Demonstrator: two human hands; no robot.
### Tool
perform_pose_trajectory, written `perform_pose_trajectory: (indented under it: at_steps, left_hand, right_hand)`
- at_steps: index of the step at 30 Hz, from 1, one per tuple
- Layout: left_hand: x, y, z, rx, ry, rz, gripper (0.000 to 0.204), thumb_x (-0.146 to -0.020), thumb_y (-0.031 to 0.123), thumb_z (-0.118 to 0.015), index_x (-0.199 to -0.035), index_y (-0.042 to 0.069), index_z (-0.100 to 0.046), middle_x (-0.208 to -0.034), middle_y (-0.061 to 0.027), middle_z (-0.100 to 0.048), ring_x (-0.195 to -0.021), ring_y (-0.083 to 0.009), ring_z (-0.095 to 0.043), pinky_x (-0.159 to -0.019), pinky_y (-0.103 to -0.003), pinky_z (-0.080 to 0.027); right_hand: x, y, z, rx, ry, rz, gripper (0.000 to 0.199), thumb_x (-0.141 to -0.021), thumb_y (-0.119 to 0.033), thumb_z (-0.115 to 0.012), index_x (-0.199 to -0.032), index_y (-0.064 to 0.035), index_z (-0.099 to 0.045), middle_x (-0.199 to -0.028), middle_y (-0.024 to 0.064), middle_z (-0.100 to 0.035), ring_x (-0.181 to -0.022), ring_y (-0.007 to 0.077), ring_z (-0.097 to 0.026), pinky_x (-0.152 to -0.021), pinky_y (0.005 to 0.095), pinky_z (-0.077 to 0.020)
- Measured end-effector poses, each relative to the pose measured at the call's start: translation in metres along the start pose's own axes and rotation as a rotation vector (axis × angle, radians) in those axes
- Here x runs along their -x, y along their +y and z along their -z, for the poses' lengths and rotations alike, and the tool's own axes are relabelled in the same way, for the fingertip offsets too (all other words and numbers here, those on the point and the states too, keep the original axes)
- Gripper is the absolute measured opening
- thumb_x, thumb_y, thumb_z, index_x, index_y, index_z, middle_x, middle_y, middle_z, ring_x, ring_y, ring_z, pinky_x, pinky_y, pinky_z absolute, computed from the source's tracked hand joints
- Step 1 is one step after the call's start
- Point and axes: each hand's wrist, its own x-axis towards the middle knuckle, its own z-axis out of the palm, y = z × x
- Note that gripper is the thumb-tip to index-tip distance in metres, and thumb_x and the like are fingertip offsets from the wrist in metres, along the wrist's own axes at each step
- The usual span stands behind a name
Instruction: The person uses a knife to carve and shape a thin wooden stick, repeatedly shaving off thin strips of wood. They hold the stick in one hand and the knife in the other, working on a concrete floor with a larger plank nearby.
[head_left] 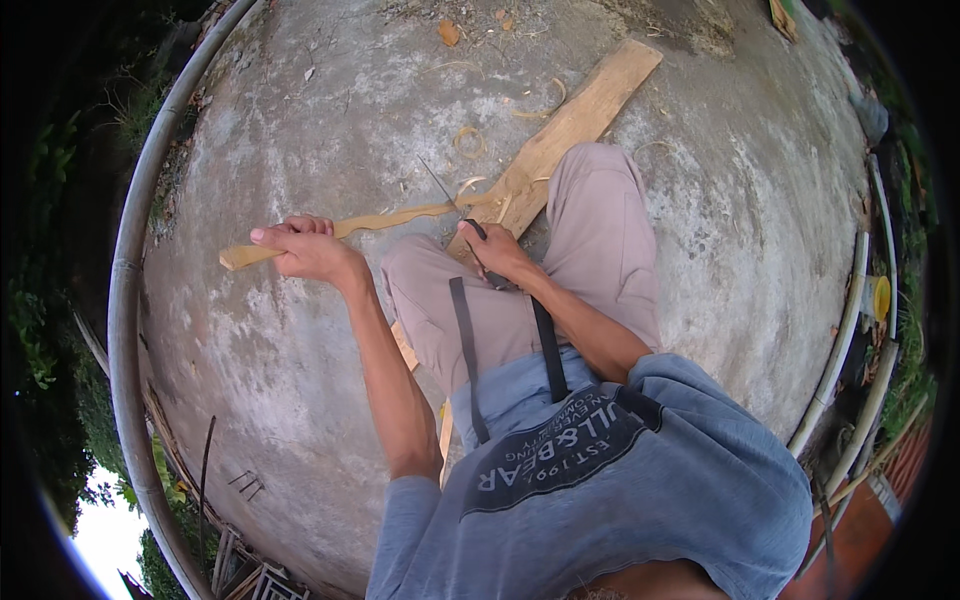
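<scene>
My left hand grips a long, wavy carved stick of pale wood near its left end; the stick runs right toward a wooden plank. In my right hand is a knife with a dark handle. Its thin blade points up and left and meets the stick where the stick rests on the plank's near end. Both hands are above my knees, which are in beige trousers.
The plank lies diagonally on a grey concrete floor, with curled wood shavings scattered around it. A grey pipe curves along the left edge. White pipes and a yellow object are at the right.
</scene>
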Motion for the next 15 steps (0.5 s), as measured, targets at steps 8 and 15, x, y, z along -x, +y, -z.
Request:
perform_pose_trajectory:
  at_steps: [8, 15]
  left_hand:
    - [-0.021, -0.014, 0.004, -0.004, -0.03, 0.029, 0.059, -0.112, 0.057, -0.036, -0.071, 0.015, -0.025, -0.059, 0.0016, -0.031, -0.05, -0.0111, -0.029, -0.045, -0.029, -0.027]
    - [-0.036, -0.014, 0.018, 0.063, -0.056, 0.059, 0.054, -0.112, 0.054, -0.036, -0.076, 0.014, -0.028, -0.06, 0.0012, -0.031, -0.05, -0.0123, -0.029, -0.045, -0.031, -0.027]
  right_hand:
    - [-0.02, 0.05, 0.004, 0.167, 0.163, 0.087, 0.061, -0.103, -0.055, -0.057, -0.091, 0.0038, -0.065, -0.059, 0.0139, -0.063, -0.053, 0.0229, -0.067, -0.055, 0.0405, -0.0528]
    - [0.008, 0.01, -0.024, 0.106, 0.029, 0.164, 0.059, -0.103, -0.053, -0.057, -0.092, 0.0045, -0.064, -0.061, 0.0116, -0.062, -0.052, 0.023, -0.064, -0.053, 0.0385, -0.0517]
